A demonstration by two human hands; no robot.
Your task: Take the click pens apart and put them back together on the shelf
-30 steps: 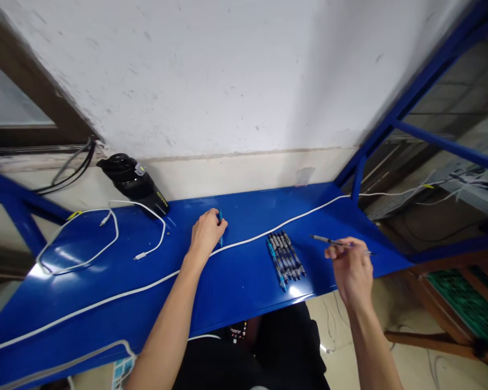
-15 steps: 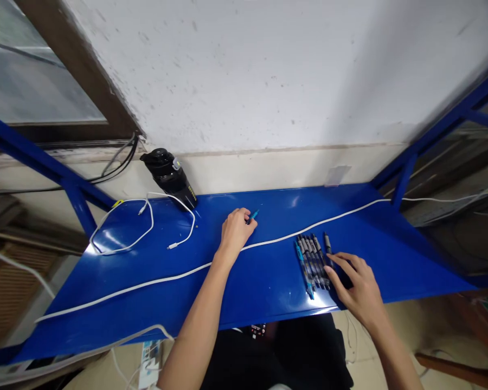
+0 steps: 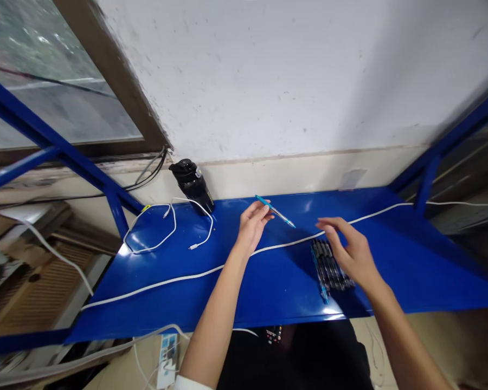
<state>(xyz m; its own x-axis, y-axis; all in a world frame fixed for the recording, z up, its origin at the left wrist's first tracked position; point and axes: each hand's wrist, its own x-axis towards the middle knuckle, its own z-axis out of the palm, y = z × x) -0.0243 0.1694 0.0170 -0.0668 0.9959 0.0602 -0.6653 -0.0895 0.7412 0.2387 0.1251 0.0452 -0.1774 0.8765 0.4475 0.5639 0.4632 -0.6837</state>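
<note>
Dark pens (image 3: pixel 331 266) lie side by side in a tight row under and just left of the right hand (image 3: pixel 357 252), which hides part of them. A blue row pen (image 3: pixel 320 276) lies along the edge of the row farthest from that hand. The right hand's thumb and fingers are parted with nothing seen between them; whether it touches the pens cannot be told.

The left hand (image 3: pixel 252 225) has its thumb and fingers pinched on a loose blue pen (image 3: pixel 280 215), which slants out past the fingertips toward the right hand, well apart from the row.

As far as can be judged, the row is the part already done, and the pen in the left hand, the only one seen outside it, is what is left. A white cable (image 3: pixel 284 245) runs between the left hand and the row.
</note>
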